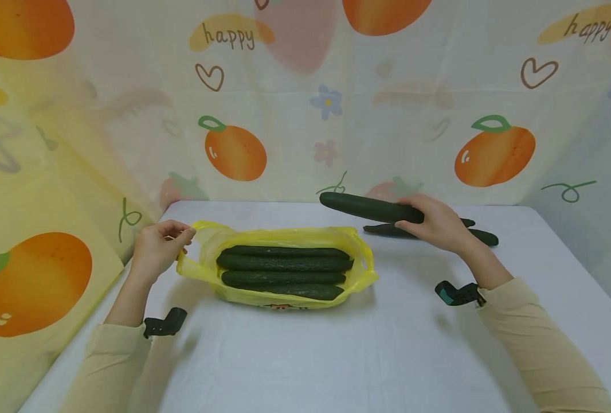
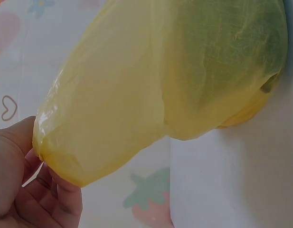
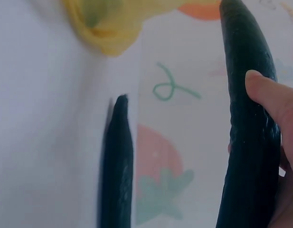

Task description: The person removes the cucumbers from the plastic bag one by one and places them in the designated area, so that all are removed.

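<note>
Right hand (image 1: 439, 225) is gripping a cucumber (image 1: 369, 207) near one end, fingers curled over it, holding it off the table (image 1: 305, 355); the long free end is pointing toward the bag (image 1: 285, 267). Left hand (image 1: 157, 246) is pinching the bag's rim, holding the mouth up and open. The bag is lying between the hands, four cucumbers already lying side by side inside. Two more cucumbers (image 1: 483, 235) are lying just behind the right hand.

To do it well, I'd say: keep the rim lifted, bring the free end in first, lay it parallel on the stack, let go only once it's resting.
</note>
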### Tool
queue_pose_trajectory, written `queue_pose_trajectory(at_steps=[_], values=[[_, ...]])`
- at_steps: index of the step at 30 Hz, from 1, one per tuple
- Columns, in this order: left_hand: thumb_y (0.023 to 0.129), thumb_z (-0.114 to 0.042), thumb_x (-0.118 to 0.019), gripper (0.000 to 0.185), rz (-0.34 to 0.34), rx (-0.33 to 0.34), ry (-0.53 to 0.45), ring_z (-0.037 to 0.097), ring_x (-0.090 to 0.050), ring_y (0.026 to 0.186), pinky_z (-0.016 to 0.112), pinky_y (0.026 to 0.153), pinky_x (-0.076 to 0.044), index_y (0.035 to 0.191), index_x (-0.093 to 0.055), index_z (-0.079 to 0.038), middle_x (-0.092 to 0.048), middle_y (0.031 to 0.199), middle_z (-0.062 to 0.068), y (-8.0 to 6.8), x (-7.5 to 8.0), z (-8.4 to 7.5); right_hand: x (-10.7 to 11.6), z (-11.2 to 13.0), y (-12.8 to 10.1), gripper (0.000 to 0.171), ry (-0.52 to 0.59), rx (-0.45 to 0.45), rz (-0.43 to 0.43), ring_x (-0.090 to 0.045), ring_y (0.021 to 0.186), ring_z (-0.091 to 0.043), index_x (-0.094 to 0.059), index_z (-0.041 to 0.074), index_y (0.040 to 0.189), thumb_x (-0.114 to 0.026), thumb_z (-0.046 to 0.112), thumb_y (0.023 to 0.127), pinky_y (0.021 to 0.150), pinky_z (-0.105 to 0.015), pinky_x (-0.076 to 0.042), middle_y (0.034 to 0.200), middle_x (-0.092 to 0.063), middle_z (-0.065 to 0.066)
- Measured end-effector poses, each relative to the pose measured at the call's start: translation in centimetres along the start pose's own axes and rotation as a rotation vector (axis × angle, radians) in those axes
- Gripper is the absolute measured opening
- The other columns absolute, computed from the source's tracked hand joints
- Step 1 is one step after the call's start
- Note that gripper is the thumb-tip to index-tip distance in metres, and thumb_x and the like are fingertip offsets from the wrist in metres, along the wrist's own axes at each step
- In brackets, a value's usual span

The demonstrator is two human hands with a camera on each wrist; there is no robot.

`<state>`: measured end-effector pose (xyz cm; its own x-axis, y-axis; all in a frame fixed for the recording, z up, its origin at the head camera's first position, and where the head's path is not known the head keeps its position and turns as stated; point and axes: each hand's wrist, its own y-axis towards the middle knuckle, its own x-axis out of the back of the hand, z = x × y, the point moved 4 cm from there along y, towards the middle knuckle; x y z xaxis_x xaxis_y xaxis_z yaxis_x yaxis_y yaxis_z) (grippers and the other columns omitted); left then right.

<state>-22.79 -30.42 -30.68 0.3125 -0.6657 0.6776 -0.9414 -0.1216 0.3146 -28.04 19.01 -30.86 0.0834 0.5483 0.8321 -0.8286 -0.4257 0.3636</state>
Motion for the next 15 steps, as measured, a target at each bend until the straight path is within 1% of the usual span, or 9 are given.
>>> queue_pose_trajectory(at_steps=[7, 11, 15], values=[[0.086, -0.026, -0.064, 0.026, -0.009, -0.007, -0.006, 0.0, -0.056, 0.05, 0.018, 0.043, -0.045, 0.089, -0.067, -0.001, -0.064, 0.066, -0.001, 0.0, 0.0, 0.1, -0.4, -2.7, -1.2, 0.044, 0.022, -0.016, 0.06, -0.053, 0.106, -0.031, -0.055, 0.003, 0.121, -0.067, 0.023, 0.084, 0.09, -0.049, -0.043, 0.118, -0.057, -0.015], [0.087, -0.027, -0.064, 0.026, -0.003, -0.001, -0.012, 0.001, -0.056, 0.05, 0.019, 0.043, -0.045, 0.089, -0.067, -0.001, -0.064, 0.066, -0.002, 0.0, 0.0, 0.1, -0.3, -3.8, -1.8, 0.043, 0.026, -0.028, 0.066, -0.053, 0.104, -0.031, -0.056, 0.003, 0.121, -0.069, 0.021, 0.083, 0.09, -0.05, -0.042, 0.116, -0.058, -0.016], [0.087, -0.027, -0.064, 0.027, 0.002, 0.0, -0.013, 0.001, -0.056, 0.05, 0.019, 0.043, -0.045, 0.089, -0.067, -0.001, -0.064, 0.066, -0.001, 0.0, 0.0, 0.1, -0.3, -4.9, -2.3, 0.043, 0.029, -0.055, 0.094, -0.052, 0.105, -0.032, -0.056, 0.003, 0.12, -0.069, 0.023, 0.083, 0.09, -0.051, -0.041, 0.116, -0.058, -0.016]])
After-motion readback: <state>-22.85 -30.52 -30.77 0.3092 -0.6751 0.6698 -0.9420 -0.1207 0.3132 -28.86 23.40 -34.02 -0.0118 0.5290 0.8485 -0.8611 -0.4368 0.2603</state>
